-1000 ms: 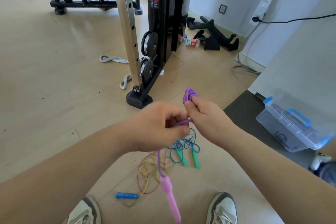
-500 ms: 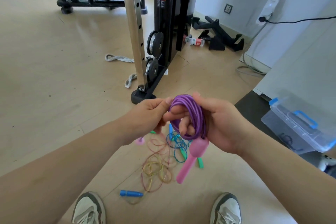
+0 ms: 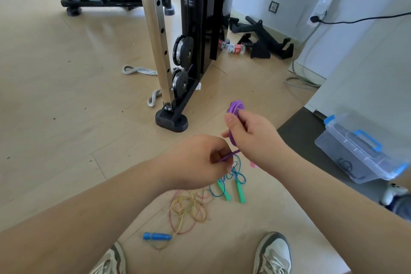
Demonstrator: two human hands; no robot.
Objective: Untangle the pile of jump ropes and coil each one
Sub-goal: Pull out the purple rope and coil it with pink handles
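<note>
**Purple rope wound up in the right hand**

The right hand has its fingers curled round the purple coil, held up above the floor in mid-scene. Just left and nearer, the left hand pinches the loose purple strand running between them. On the floor below lie a blue rope with green handles and, nearer, a yellowish tangle by a blue handle.

Ropes on floor between shoes
</note>
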